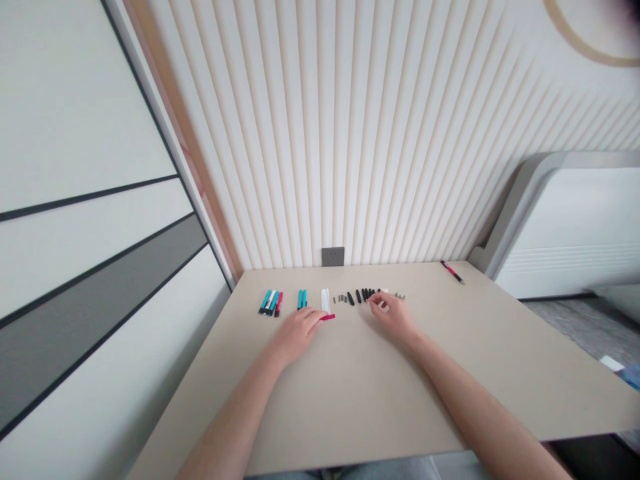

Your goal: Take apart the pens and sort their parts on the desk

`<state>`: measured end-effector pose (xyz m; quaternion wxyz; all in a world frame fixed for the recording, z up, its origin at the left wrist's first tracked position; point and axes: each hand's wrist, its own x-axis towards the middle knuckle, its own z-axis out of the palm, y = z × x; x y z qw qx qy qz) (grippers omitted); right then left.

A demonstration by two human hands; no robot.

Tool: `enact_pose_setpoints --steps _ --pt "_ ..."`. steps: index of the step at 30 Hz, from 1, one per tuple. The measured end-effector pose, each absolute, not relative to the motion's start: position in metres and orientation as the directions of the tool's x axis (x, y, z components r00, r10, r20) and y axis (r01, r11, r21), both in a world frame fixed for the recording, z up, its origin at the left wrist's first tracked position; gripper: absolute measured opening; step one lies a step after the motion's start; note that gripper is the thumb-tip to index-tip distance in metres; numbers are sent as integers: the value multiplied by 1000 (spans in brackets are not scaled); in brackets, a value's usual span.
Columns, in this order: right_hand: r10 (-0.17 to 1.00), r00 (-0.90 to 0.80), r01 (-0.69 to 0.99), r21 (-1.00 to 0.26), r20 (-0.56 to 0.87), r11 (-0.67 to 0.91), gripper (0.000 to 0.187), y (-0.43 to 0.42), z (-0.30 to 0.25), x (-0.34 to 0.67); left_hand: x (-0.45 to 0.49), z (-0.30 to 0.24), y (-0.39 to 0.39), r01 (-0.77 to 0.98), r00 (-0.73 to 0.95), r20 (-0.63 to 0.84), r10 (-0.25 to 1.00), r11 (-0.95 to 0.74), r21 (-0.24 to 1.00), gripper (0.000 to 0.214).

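My left hand (301, 325) is closed on a pink pen barrel (327, 317), which sticks out past the fingertips toward the right. Just behind it lie white sticks (325, 300), side by side, and two blue pen barrels (302, 298) with dark ends. My right hand (393, 312) is in a pinch at a row of black pen grips (359, 296); whatever sits between thumb and forefinger is too small to name. Small grey pieces (343, 299) lie between the white sticks and the black grips. More small pieces (400, 297) lie beyond my right hand, partly hidden.
At the left of the table (350, 400) is a group of blue, white and pink pen parts (271, 302). A whole pink-and-black pen (453, 272) lies at the back right. The ribbed wall with a dark socket (333, 257) bounds the far edge; a cabinet stands left.
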<state>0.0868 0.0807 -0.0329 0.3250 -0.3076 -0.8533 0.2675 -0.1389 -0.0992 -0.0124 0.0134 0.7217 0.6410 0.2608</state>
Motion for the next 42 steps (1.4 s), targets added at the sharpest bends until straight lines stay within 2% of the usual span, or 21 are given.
enact_pose_setpoints --steps 4,7,12,17,20,24,27,31,36,39,42 --pt "522 -725 136 -649 450 749 15 44 -27 72 -138 -17 -99 908 52 324 945 -179 379 31" --pt "420 -778 56 -615 467 787 20 28 -25 64 -137 -19 -98 899 72 300 951 -192 394 30" --pt "407 -779 55 -595 477 802 26 24 -25 63 -135 -19 -96 868 106 308 945 -240 436 29" --pt "353 -808 11 -588 471 809 24 22 -21 64 -134 -18 -96 845 117 301 946 -254 471 29" --pt "376 -802 37 -590 464 806 20 23 -20 64 -135 -19 -97 837 91 309 947 -241 492 28" --pt "488 -745 107 -640 455 761 19 32 -24 66 -138 -19 -99 845 32 337 941 -205 493 27" --pt "540 -722 125 -685 433 717 19 38 -27 69 -139 -17 -99 864 -16 360 933 -168 475 17" --pt "554 -724 127 -711 410 692 19 39 -27 70 -140 -13 -99 869 -50 392 919 -153 470 13" --pt "516 -755 104 -703 405 704 21 38 -28 69 -141 -11 -98 852 -60 430 901 -178 493 15" --pt "554 -733 115 -732 394 671 25 39 -30 69 -141 -11 -98 844 -43 427 903 -195 500 16" --pt "589 -720 143 -752 367 643 18 41 -30 70 -140 -11 -98 842 -34 426 904 -204 500 16"
